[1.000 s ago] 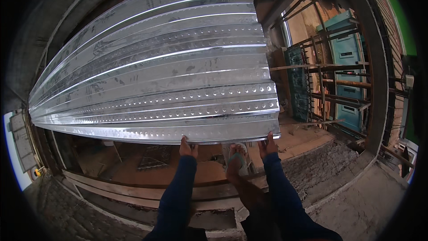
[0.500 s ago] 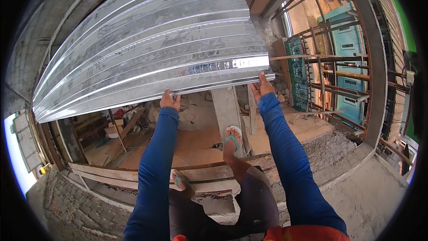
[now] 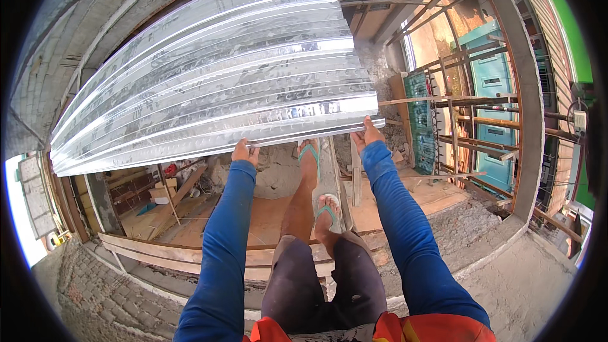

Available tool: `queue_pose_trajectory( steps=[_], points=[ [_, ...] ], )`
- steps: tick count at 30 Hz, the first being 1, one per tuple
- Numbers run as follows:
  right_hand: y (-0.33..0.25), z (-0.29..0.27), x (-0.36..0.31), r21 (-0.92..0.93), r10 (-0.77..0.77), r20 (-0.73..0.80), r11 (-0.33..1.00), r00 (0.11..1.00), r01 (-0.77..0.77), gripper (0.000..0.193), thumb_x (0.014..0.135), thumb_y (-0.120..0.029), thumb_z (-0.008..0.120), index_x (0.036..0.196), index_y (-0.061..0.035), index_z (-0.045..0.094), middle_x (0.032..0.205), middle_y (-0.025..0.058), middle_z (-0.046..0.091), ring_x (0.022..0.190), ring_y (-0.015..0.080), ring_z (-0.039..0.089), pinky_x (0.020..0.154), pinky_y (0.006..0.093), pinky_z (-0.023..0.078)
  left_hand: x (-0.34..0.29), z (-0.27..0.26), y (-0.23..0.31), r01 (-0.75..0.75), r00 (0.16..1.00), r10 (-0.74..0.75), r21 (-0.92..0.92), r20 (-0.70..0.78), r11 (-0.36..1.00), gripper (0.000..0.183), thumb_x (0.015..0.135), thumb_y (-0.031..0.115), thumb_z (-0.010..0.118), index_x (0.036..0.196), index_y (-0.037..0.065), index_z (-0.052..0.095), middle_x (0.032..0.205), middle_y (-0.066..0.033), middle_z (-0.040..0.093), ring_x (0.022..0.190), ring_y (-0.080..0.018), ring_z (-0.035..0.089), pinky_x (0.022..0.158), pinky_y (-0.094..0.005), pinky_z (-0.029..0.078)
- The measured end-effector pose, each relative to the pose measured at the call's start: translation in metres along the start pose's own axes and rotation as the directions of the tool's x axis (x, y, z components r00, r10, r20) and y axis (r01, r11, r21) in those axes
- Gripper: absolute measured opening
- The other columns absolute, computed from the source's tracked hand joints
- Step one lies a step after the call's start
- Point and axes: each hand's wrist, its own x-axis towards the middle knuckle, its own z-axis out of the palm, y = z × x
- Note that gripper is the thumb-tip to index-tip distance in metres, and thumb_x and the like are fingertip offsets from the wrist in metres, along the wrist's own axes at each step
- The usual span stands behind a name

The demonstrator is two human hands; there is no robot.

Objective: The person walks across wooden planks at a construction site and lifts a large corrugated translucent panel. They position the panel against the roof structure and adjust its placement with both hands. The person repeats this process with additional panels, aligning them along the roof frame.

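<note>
A large silvery ribbed metal decking sheet [image 3: 234, 69] spans the opening ahead of me, with another sheet edge lapping under or over it farther back. My left hand [image 3: 245, 151] grips its near edge, thumb on top and fingers curled below. Farther right, my right hand [image 3: 368, 134] holds the same edge close to the sheet's right corner, thumb uppermost. Both arms reach forward in blue sleeves. My sandalled feet stand on a narrow concrete beam [image 3: 327, 177] that runs forward under the sheet.
Below the beam lies a lower level with brown boards [image 3: 240, 221] and debris. A wooden plank form [image 3: 152, 250] crosses behind my feet. On the right are bamboo poles [image 3: 487, 100], a teal door [image 3: 491, 76] and a green mesh panel [image 3: 420, 114]. Rough concrete [image 3: 519, 272] edges the opening.
My left foot has stepped forward off the near plank edge onto the beam, ahead of the right foot. Both hands keep hold of the sheet, and its near edge appears slightly lower in view.
</note>
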Motion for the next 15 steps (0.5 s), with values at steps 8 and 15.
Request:
queue_pose_trajectory(
  steps=[8,15],
  points=[
    [0.013,0.005,0.029,-0.037,-0.054,0.070,0.998,0.996,0.057,0.047,0.087,-0.030,0.054,0.119,0.0019,0.042,0.115,0.0091,0.047,0.104,0.0242,0.050,0.087,0.0370,0.048,0.023,0.002,-0.008,0.069,0.997,-0.068,0.019,-0.042,0.997,0.029,0.085,0.017,0.053,0.112,0.010,0.045,0.106,-0.0095,0.048,0.092,-0.0246,0.050,0.081,-0.0405,0.045],
    [-0.025,0.088,0.069,-0.072,-0.124,0.141,0.988,0.982,0.135,0.047,0.088,-0.027,0.053,0.122,0.0010,0.038,0.122,0.0083,0.042,0.108,0.0247,0.048,0.089,0.0392,0.046,0.036,0.092,0.028,-0.003,0.998,0.011,-0.125,0.063,0.992,0.039,0.084,0.015,0.056,0.119,0.006,0.042,0.119,-0.0114,0.037,0.110,-0.0256,0.039,0.093,-0.0417,0.040]
  ],
)
